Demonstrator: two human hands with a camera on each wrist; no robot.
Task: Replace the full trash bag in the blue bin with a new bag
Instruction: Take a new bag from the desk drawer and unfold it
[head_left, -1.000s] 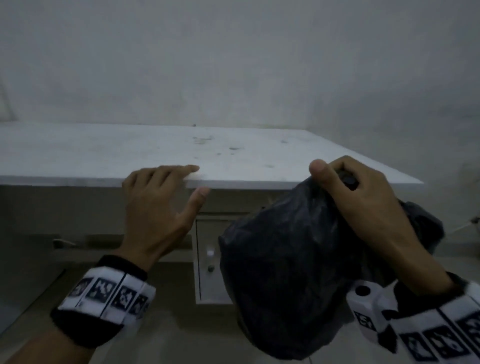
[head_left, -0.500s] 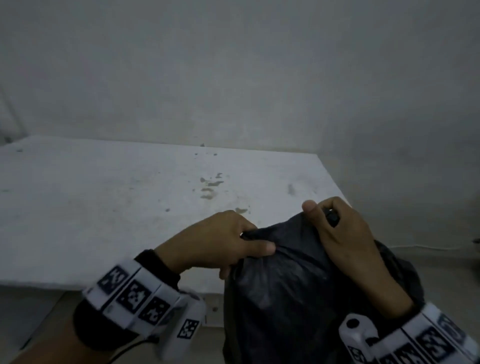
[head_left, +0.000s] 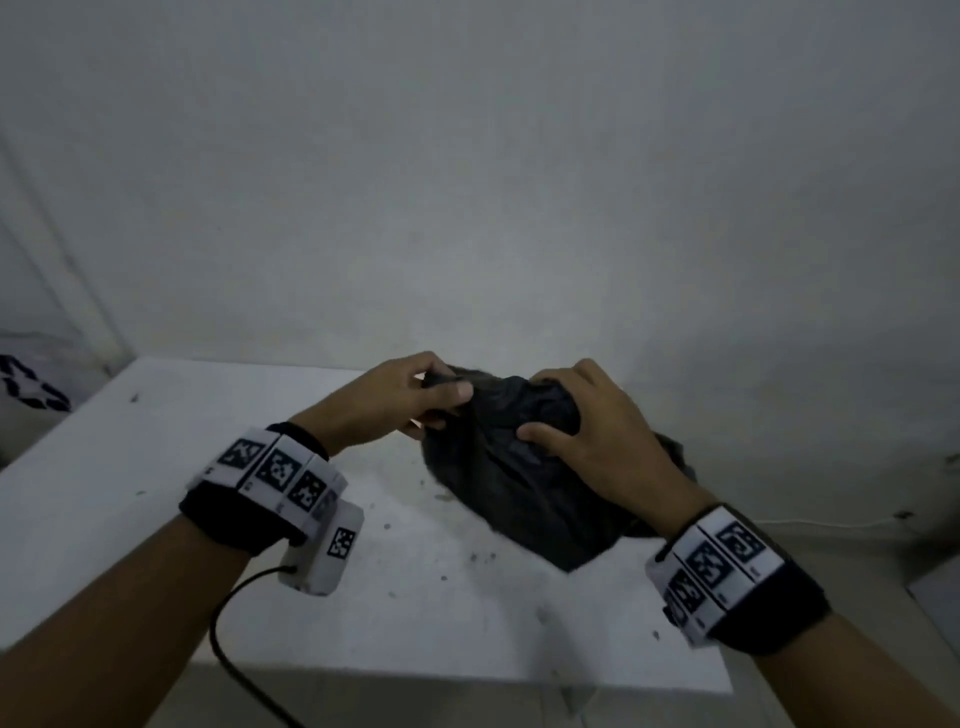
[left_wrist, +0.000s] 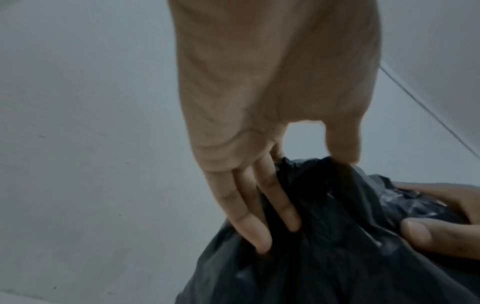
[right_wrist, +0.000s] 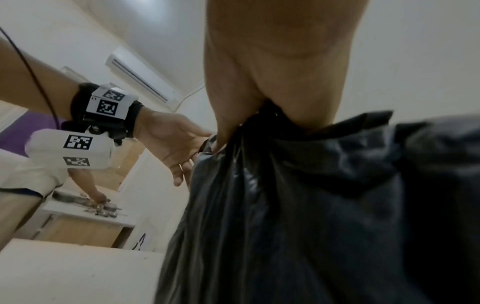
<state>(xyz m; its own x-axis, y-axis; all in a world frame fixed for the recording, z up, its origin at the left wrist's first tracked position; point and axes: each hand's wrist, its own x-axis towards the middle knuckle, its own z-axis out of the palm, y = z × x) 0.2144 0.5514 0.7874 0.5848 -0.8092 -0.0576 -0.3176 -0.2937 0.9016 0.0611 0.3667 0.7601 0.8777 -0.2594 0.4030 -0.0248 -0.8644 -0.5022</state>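
Observation:
A full black trash bag (head_left: 524, 493) rests on the far right part of the white table (head_left: 156, 493), partly past its right edge. My left hand (head_left: 410, 400) pinches the bag's gathered top from the left, thumb on the plastic. My right hand (head_left: 582, 421) grips the top from the right, fingers curled over it. In the left wrist view my left fingers (left_wrist: 249, 214) press into the bag (left_wrist: 337, 246), with the right hand's thumb (left_wrist: 426, 230) at the right. In the right wrist view the bag (right_wrist: 311, 205) hangs from my right hand, the left hand (right_wrist: 174, 148) beside it. The blue bin is out of sight.
A white wall (head_left: 467, 182) stands close behind the table. A thin cable (head_left: 831, 522) runs along the floor at the right. In the right wrist view another person's arm (right_wrist: 85, 185) reaches over a far counter (right_wrist: 85, 214), and an air conditioner (right_wrist: 140, 76) hangs on the wall.
The bag rose from in front of the table to its top. My left hand left the table edge and took hold of the bag's top. The view tilted down over the table.

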